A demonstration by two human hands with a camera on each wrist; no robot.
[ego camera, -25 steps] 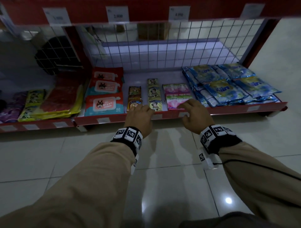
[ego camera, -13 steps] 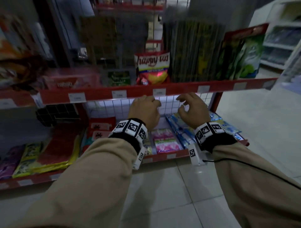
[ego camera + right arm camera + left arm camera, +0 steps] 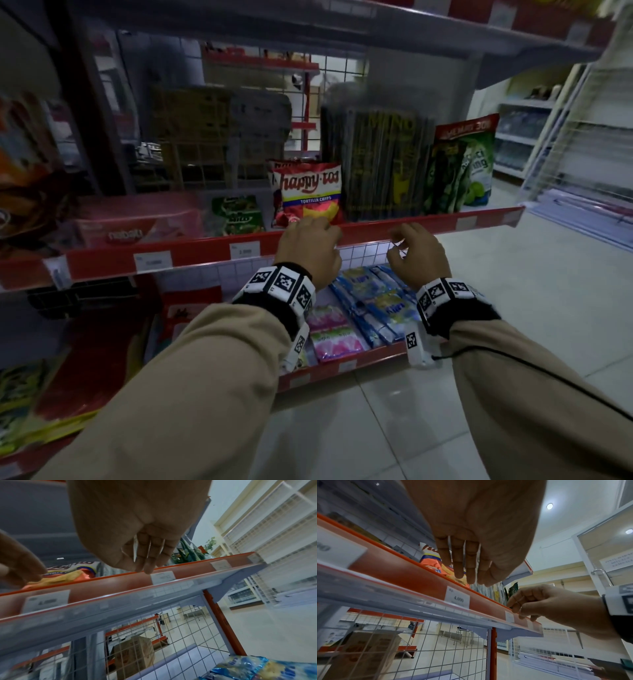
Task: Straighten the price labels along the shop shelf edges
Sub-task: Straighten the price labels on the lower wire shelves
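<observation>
1. A dim shop aisle with a pale tiled floor is shown, and a red shelf edge is seen running across the head view, faced with a clear strip.
2. On the shelf behind the edge, a bag of tortilla chips, dark tall packets and green pouches are stood upright; a pink box is laid to the left.
3. The left hand is held at the shelf edge just in front of the chip bag, its fingers extended straight and close together, with nothing gripped.
4. In the left wrist view, a price label marked 4.000 is seen in the strip just below those fingertips, apart from them.
5. The right hand is held at the edge to the right, well apart from the left hand, its fingers curled at the top lip of the strip.
6. A small price label is set in the strip directly under the right hand; whether it is pinched or only touched cannot be told.
7. Two further labels are seated in the strip to the left of the left hand.
8. On the lower shelf, blue sachets and pink packs are laid flat beneath the wrists.
</observation>
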